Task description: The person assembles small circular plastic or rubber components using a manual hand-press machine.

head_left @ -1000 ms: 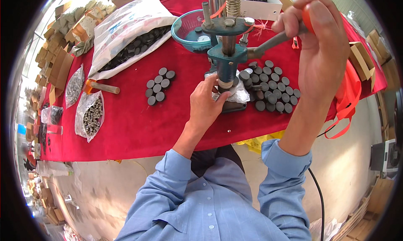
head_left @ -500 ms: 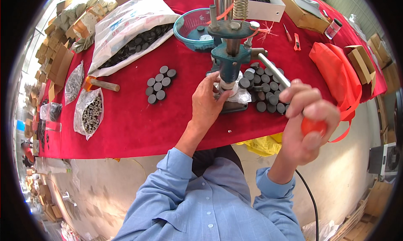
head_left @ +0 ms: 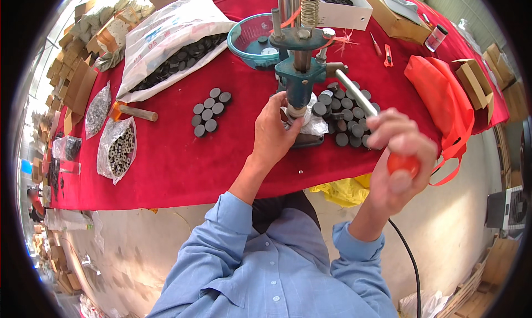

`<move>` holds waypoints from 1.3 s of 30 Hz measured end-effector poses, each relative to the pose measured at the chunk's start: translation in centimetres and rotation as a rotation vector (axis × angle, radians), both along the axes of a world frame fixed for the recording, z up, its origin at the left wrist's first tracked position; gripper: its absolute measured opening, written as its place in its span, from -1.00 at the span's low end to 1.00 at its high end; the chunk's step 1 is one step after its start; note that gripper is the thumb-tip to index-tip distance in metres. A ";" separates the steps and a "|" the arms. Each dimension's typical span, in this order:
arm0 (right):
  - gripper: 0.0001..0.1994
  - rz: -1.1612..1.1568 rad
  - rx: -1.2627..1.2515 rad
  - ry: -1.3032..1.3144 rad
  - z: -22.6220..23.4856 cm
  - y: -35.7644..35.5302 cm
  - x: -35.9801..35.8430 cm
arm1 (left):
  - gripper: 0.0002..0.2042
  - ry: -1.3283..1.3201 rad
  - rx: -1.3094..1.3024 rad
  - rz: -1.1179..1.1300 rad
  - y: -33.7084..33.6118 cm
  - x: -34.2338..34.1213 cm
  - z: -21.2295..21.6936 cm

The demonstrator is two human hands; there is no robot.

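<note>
Since the press (head_left: 300,79) stands with its lever (head_left: 356,93) slanting near and right, one stroke seems under way. A heap of discs (head_left: 347,114) lies right, a smaller group (head_left: 207,114) left; which lot is done, I cannot tell. My right hand (head_left: 413,145) clenches the lever's end; my left hand (head_left: 272,132) curls at the press's tip, hiding whether it pinches a piece.

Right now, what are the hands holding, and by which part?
Right hand: grey metal lever, by its round red knob. Left hand, at the dark-green metal press: hold can't be told.
</note>
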State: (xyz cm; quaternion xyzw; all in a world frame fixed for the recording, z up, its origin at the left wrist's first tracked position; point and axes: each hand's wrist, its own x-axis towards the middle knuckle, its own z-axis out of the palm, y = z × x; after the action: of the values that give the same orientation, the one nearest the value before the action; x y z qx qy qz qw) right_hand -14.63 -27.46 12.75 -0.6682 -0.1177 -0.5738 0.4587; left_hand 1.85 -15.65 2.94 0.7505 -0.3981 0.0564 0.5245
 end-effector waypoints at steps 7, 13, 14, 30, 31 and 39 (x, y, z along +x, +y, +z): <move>-0.67 0.005 0.040 0.071 9.9 -3.5 7.3 | -0.36 0.233 -0.123 -0.160 5.2 -1.8 0.1; -0.68 0.050 0.084 0.166 12.3 -7.0 12.2 | -0.32 0.345 -0.318 -0.356 9.0 -5.7 2.9; -0.68 0.069 0.090 0.167 11.8 -7.0 12.6 | -0.31 0.319 -0.338 -0.358 9.4 -6.0 3.3; -0.59 0.520 0.691 0.653 -5.9 7.4 0.1 | -0.29 -0.021 -0.301 -0.263 10.4 -5.2 3.6; -0.59 0.509 0.694 0.655 -6.2 7.6 0.1 | -0.27 -0.100 -0.241 -0.270 10.2 -5.2 3.8; -0.68 0.453 0.658 0.558 -7.4 8.0 -0.3 | -0.37 -0.139 -0.213 -0.245 9.0 -6.1 3.7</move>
State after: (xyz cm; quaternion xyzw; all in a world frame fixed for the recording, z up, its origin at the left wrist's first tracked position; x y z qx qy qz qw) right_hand -14.91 -19.43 5.36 -0.5736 0.0550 -0.2652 0.7731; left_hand -4.29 -6.62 6.64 0.6307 -0.5137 0.0855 0.5753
